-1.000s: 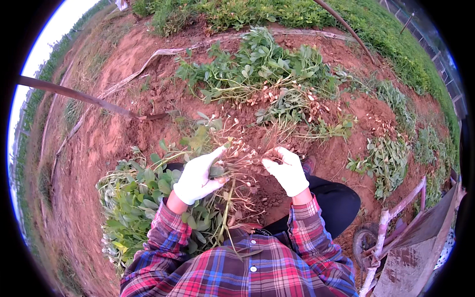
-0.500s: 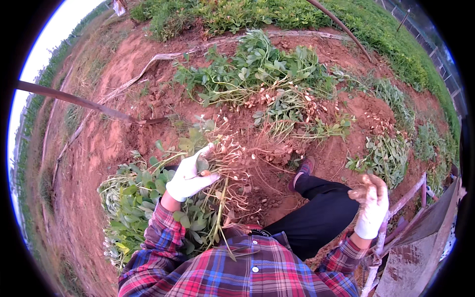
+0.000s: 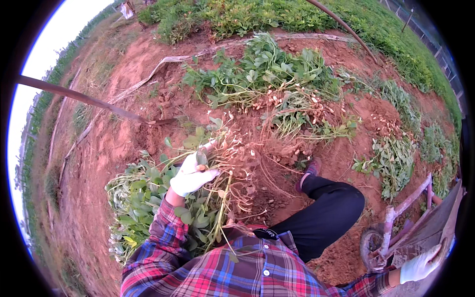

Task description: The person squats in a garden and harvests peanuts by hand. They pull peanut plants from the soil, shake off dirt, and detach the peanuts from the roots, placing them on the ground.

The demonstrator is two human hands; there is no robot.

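Observation:
My left hand (image 3: 190, 175), in a white glove, is closed around the stems of a bunch of peanut plants (image 3: 228, 157). Their tangled roots and pale pods stick out to the right of the fingers, and leaves hang below the wrist. My right hand (image 3: 423, 265), also gloved, reaches out at the lower right over the rim of a wheelbarrow (image 3: 420, 237). Its soil-stained fingers look stretched out, with nothing visible in them. More uprooted peanut plants (image 3: 143, 198) lie in a leafy heap beside my left forearm.
Beyond my hands, a pile of pulled peanut plants (image 3: 267, 74) lies on reddish soil (image 3: 123, 84). Smaller plants (image 3: 393, 161) lie at the right. A wooden pole (image 3: 89, 103) juts in from the left; another curved pole (image 3: 341, 27) stands at the top. The barrow's wheel (image 3: 370, 250) shows.
My right hand has swung outward and down to the right, from beside my knee to over the wheelbarrow. My left hand keeps its hold on the peanut plants; the view has shifted slightly.

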